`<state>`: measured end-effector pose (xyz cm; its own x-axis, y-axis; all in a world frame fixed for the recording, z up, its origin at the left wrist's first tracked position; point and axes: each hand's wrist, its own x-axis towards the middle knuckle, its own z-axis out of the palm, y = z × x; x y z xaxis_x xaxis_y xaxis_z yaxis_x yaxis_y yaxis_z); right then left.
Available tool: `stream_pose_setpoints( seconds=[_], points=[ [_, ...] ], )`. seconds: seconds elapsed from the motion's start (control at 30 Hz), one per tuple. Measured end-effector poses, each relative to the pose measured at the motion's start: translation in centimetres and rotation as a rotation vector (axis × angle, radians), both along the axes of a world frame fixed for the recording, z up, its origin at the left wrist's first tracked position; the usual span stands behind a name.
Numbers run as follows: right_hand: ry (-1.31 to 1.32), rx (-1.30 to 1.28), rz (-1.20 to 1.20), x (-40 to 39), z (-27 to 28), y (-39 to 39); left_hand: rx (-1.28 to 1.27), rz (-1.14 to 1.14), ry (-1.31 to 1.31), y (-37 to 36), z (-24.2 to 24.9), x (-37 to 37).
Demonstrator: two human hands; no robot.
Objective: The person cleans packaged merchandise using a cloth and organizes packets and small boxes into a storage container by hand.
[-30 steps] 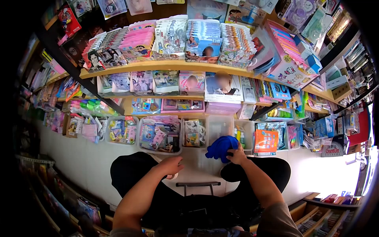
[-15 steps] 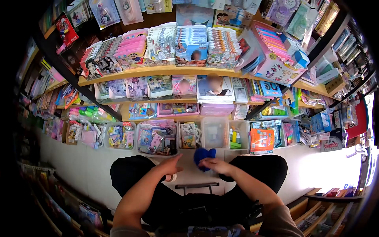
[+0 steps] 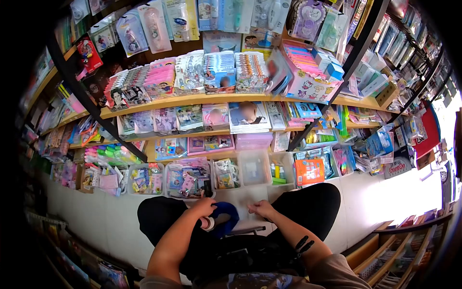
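My left hand (image 3: 204, 207) is closed on a blue cloth (image 3: 230, 219), which hangs in a curved loop to its right, over the floor between my knees. To the right of the cloth and apart from it is my right hand (image 3: 261, 208). Its fingers are curled together, and I cannot make out whether anything is in them. In front of my hands stands a clear plastic bin (image 3: 255, 169) with little visible inside. Left of that bin, another bin (image 3: 226, 174) holds small packaged goods.
A larger bin (image 3: 188, 177) of packets stands near my left hand. An orange pack (image 3: 309, 172) sits in a bin at the right. Shelves (image 3: 192, 99) of boxed packets rise ahead. Part of a stool (image 3: 246, 231) shows between my legs, above the pale floor (image 3: 110, 219).
The blue cloth was bunched at my right hand; now it hangs stretched out from my left hand. My right hand has let go of it. The view has shifted slightly.
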<state>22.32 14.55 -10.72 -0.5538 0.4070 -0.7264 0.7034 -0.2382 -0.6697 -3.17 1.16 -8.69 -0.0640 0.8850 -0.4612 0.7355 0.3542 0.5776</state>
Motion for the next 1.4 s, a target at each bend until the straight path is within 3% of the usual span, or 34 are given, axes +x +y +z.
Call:
stream_pose_setpoints(
  seconds=[0.03,0.2,0.3,0.43,0.5,0.53,0.6,0.7,0.8,0.9,0.93,1.03,1.1,1.17,1.4],
  points=[
    [0.02,0.003,0.003,0.0,-0.2,0.0,0.002,0.01,0.05,-0.1,0.2,0.0],
    [0.166,-0.073,-0.082,-0.3,-0.2,-0.8,0.114,0.366,-0.478,0.5,-1.1,-1.3],
    [0.156,-0.099,-0.075,-0.8,1.2,-1.6,0.022,0.615,-0.844,0.5,3.2,-0.8],
    [0.313,-0.491,-0.218,-1.8,3.9,-2.6,-0.091,0.704,-1.2,0.3,4.5,-1.0],
    [0.442,-0.798,-0.288,-1.9,4.7,-2.8,-0.073,0.634,-1.344,0.4,5.0,-0.9],
    [0.494,-0.828,-0.297,-2.0,5.1,-2.9,-0.064,0.598,-1.416,0.4,5.1,-0.8],
    [0.597,-0.889,-0.317,-2.1,5.8,-3.2,-0.091,0.584,-1.429,0.7,4.9,-0.8],
    [0.577,-0.505,-0.279,-1.9,6.4,-4.1,-0.102,0.584,-1.344,0.8,4.9,-0.3],
    [0.569,-0.459,-0.37,-1.1,4.1,-3.7,-0.087,0.607,-1.276,1.0,5.3,-0.2],
    [0.771,-0.576,-0.636,-0.4,6.4,-2.2,-0.026,0.656,-1.268,1.2,4.9,-1.0],
    [0.814,-0.695,-0.893,0.4,4.2,-0.8,0.001,0.676,-1.27,1.2,4.7,-1.4],
    [0.889,-0.65,-1.099,1.6,6.8,1.1,0.174,0.754,-1.349,1.1,6.3,-1.9],
    [0.941,-0.593,-1.159,2.0,8.3,1.2,0.294,0.843,-1.46,1.5,4.4,-2.6],
    [0.991,-0.568,-1.192,2.4,8.9,1.3,0.39,0.953,-1.492,1.3,7.1,-2.2],
    [1.131,-0.588,-1.188,4.0,10.3,2.5,0.483,0.939,-1.384,0.9,7.1,-2.8]
  ],
)
